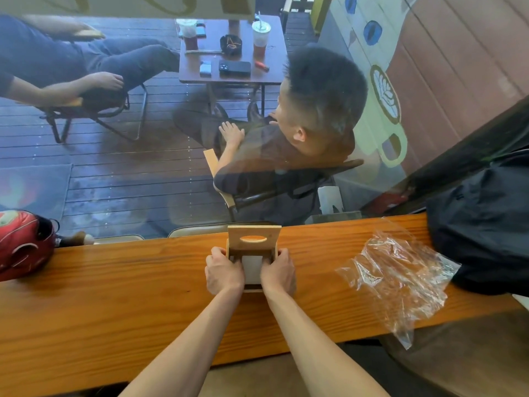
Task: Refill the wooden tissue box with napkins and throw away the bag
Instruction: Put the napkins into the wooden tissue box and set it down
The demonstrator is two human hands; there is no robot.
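Observation:
The wooden tissue box (pixel 253 288) sits in the middle of the counter with its lid (pixel 254 237), which has an oval slot, tipped up at the far side. White napkins (pixel 252 269) lie inside it. My left hand (pixel 224 270) grips the box's left side and my right hand (pixel 278 270) grips its right side, with fingers reaching in against the napkins. The clear plastic bag (pixel 396 277) lies crumpled and empty on the counter to the right, apart from both hands.
The long wooden counter (pixel 114 296) runs left to right against a glass window. A red bag (pixel 23 245) rests at its left end and a black bag (pixel 483 224) at its right end. People sit at a table outside the glass.

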